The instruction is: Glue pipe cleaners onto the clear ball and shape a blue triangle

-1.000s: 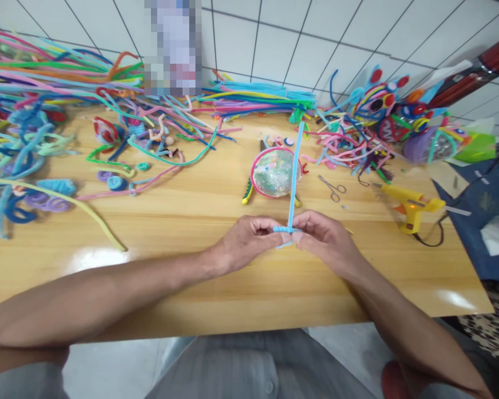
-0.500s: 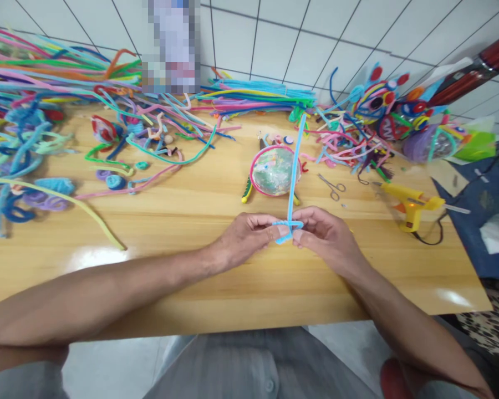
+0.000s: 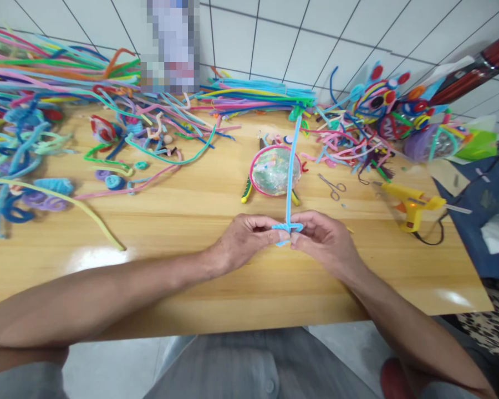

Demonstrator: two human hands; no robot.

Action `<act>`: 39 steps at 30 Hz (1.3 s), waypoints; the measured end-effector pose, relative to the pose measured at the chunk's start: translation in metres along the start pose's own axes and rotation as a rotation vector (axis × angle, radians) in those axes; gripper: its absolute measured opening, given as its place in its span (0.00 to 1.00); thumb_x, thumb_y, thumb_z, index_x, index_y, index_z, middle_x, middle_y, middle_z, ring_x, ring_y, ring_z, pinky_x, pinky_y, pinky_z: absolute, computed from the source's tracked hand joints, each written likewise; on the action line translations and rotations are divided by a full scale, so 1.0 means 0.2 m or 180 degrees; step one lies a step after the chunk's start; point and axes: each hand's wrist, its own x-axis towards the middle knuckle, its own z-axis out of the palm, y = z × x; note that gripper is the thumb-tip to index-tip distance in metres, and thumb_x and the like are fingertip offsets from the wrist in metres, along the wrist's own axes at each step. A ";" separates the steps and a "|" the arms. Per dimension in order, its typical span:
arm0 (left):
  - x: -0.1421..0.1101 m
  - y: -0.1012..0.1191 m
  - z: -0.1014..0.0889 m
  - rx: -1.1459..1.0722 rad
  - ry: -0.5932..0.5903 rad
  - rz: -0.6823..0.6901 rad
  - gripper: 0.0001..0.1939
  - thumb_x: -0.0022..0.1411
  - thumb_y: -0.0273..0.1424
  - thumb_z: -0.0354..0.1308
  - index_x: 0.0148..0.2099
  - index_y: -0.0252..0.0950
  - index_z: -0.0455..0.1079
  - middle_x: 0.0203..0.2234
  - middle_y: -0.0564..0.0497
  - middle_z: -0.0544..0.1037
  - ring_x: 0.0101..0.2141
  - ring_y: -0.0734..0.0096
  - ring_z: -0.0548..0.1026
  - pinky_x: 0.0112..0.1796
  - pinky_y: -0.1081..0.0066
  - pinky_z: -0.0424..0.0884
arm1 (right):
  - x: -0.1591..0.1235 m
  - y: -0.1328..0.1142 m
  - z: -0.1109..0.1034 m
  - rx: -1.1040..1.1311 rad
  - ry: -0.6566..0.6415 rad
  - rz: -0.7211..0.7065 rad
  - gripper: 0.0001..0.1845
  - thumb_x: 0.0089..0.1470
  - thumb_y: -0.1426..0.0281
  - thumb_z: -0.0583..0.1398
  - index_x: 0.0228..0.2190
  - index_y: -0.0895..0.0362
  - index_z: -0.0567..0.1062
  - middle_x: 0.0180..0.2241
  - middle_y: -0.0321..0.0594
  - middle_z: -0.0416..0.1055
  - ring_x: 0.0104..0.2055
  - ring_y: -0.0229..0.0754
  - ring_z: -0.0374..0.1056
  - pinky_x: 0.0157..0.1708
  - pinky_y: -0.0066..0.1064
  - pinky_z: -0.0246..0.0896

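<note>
A light-blue pipe cleaner [image 3: 293, 172] stands up from between my two hands, its lower end bent into a small folded shape. My left hand [image 3: 249, 238] pinches the left side of that folded part between thumb and fingers. On its right side, my right hand [image 3: 322, 238] grips it too, with both thumbs close together. Just beyond the hands lies a clear, rounded piece with a pink rim [image 3: 274, 172], partly crossed by the upright pipe cleaner. Pliers with green and yellow handles [image 3: 246, 189] stick out from beneath it.
Small scissors [image 3: 335, 187] and a yellow glue gun [image 3: 413, 205] with its cord lie to the right. Tangled pipe cleaners [image 3: 25, 133] cover the left side. A bundle of straight ones [image 3: 258, 97] runs along the tiled wall. Decorated crafts [image 3: 374, 102] stand at the back right.
The upright pipe cleaner's top has tipped slightly left, and its folded lower part has shifted a little between my fingers. Both hands keep their pinch in nearly the same place.
</note>
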 end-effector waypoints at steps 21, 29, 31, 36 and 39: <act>-0.01 0.01 -0.02 0.0408 -0.0152 -0.0080 0.23 0.55 0.49 0.72 0.30 0.34 0.72 0.19 0.60 0.62 0.23 0.80 0.56 0.26 0.75 0.53 | 0.00 0.00 -0.01 -0.0266 0.0272 -0.0159 0.15 0.50 0.61 0.74 0.39 0.53 0.83 0.30 0.37 0.80 0.29 0.40 0.75 0.32 0.33 0.73; -0.01 -0.02 -0.03 0.0577 -0.0166 -0.0188 0.24 0.57 0.52 0.68 0.29 0.34 0.73 0.19 0.57 0.65 0.23 0.77 0.60 0.26 0.74 0.55 | -0.01 0.03 0.00 -0.0324 0.0227 -0.0318 0.14 0.52 0.62 0.73 0.41 0.51 0.84 0.34 0.39 0.83 0.31 0.42 0.77 0.32 0.34 0.75; -0.01 -0.02 -0.03 0.0565 -0.0195 -0.0154 0.23 0.58 0.51 0.66 0.29 0.34 0.73 0.19 0.57 0.66 0.23 0.78 0.61 0.26 0.74 0.56 | -0.01 0.03 -0.01 -0.0359 0.0206 -0.0329 0.14 0.53 0.62 0.72 0.42 0.51 0.85 0.35 0.39 0.84 0.32 0.42 0.78 0.33 0.35 0.75; -0.02 0.00 -0.02 0.0529 -0.0225 -0.0118 0.22 0.58 0.50 0.67 0.28 0.35 0.72 0.18 0.58 0.65 0.22 0.78 0.61 0.26 0.75 0.59 | -0.01 0.04 -0.01 -0.0487 0.0196 -0.0332 0.15 0.54 0.60 0.72 0.43 0.51 0.85 0.35 0.40 0.84 0.34 0.44 0.79 0.33 0.35 0.76; -0.02 0.00 -0.02 0.0455 -0.0239 -0.0090 0.22 0.58 0.49 0.67 0.29 0.35 0.72 0.20 0.58 0.69 0.22 0.79 0.63 0.26 0.75 0.60 | -0.01 0.05 -0.01 -0.0421 0.0196 -0.0324 0.15 0.54 0.60 0.72 0.43 0.51 0.85 0.36 0.40 0.85 0.34 0.44 0.79 0.33 0.35 0.75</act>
